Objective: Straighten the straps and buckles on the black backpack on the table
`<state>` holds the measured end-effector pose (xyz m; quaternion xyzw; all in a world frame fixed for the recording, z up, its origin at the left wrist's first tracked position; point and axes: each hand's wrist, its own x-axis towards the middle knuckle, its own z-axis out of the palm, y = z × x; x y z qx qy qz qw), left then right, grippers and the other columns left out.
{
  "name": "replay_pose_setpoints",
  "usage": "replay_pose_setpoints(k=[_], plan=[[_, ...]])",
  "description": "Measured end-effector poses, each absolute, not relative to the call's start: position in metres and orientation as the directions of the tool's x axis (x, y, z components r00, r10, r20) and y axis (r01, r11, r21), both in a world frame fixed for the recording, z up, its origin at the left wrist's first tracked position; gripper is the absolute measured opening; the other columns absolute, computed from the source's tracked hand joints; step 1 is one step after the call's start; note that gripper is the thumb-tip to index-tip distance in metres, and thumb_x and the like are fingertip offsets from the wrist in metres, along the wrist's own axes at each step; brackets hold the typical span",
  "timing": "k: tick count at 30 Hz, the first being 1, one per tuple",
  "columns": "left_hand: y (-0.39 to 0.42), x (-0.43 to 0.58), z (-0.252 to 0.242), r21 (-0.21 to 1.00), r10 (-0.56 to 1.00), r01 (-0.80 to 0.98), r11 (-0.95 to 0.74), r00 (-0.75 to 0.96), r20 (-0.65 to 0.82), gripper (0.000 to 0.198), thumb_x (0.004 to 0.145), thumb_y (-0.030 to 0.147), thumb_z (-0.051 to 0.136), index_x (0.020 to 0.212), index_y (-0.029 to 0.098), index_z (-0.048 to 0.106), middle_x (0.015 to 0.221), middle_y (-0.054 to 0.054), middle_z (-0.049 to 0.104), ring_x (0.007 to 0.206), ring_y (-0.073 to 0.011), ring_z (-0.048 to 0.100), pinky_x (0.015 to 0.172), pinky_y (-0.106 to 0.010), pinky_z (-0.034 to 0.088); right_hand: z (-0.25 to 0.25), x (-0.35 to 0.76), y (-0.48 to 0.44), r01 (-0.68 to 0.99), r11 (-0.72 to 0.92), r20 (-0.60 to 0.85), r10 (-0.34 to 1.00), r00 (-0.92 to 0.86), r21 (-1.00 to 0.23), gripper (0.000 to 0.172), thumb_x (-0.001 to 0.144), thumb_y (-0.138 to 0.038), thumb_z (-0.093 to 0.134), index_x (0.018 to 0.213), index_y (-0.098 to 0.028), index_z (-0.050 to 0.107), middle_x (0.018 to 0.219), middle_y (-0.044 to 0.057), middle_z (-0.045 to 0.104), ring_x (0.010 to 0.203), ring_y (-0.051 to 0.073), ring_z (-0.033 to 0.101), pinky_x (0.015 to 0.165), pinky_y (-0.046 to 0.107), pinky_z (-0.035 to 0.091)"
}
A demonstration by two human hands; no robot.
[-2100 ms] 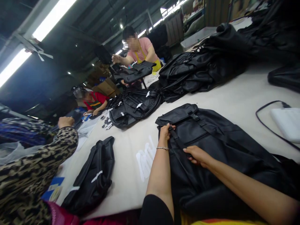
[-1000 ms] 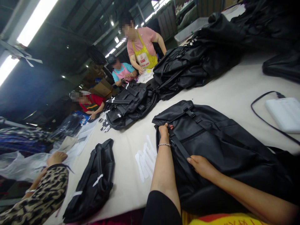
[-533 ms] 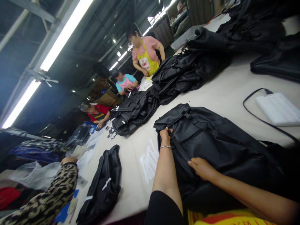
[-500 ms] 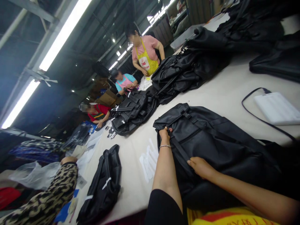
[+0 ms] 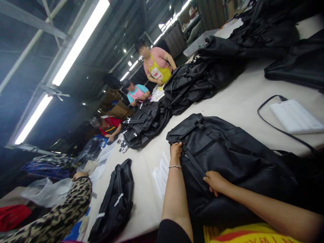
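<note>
The left hand grips the smooth black backpack near its flap; the right hand pinches the flat black strap, likely keeping it taut.

A bag workshop: aproned workers around a long pale table strewn with black backpacks, under fluorescent tubes and exposed metal roof beams, cardboard boxes stacked behind

Gap between backpack and bag pile
</note>
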<state>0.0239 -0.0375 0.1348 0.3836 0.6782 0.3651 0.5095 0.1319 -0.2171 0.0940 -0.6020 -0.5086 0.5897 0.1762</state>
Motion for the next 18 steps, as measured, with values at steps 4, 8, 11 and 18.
replay_pose_setpoints(k=[4,8,11,18], plan=[[-0.045,0.039,0.132,0.884,0.908,0.279,0.375,-0.306,-0.288,0.006,0.06,0.018,0.064,0.064,0.017,0.059,0.067,-0.004,0.064,0.075,-0.0187,0.061,0.065,-0.026,0.046,0.116,0.139,-0.225,0.487,-0.331,-0.497,0.827,-0.263,-0.808,0.023,0.084,-0.025,0.03,0.073,-0.015,0.048,0.048,0.001,0.055,0.035,0.011,0.051,0.04,0.021,0.037],[-0.059,0.05,0.14,0.882,0.906,0.371,0.291,-0.404,-0.129,0.02,0.061,0.017,0.062,0.081,0.019,0.06,0.098,-0.01,0.061,0.106,-0.0234,0.049,0.084,-0.031,0.039,0.158,0.188,-0.224,0.648,-0.002,-0.137,0.978,-0.157,-0.761,0.014,0.078,-0.027,0.046,0.085,-0.018,0.055,0.084,0.007,0.061,0.077,0.017,0.059,0.066,0.024,0.041],[-0.071,0.064,0.142,0.896,0.898,0.424,0.134,-0.433,0.071,0.037,0.067,0.017,0.056,0.104,0.022,0.051,0.126,-0.01,0.042,0.124,-0.0199,0.028,0.097,-0.03,0.028,0.173,0.243,-0.211,0.861,-0.048,0.1,0.988,0.114,-0.507,0.021,0.08,-0.031,0.043,0.093,-0.019,0.055,0.099,0.01,0.056,0.093,0.022,0.052,0.077,0.03,0.037],[-0.045,0.14,0.126,0.955,0.967,0.161,0.25,-0.091,-0.238,0.015,0.071,0.027,0.056,0.078,0.014,0.057,0.077,-0.006,0.06,0.075,-0.0137,0.058,0.07,-0.025,0.046,0.149,0.292,-0.181,0.902,-0.256,-0.158,0.964,0.213,-0.347,0.022,0.077,-0.034,0.047,0.086,-0.015,0.054,0.082,0.011,0.061,0.079,0.025,0.056,0.062,0.031,0.036]])
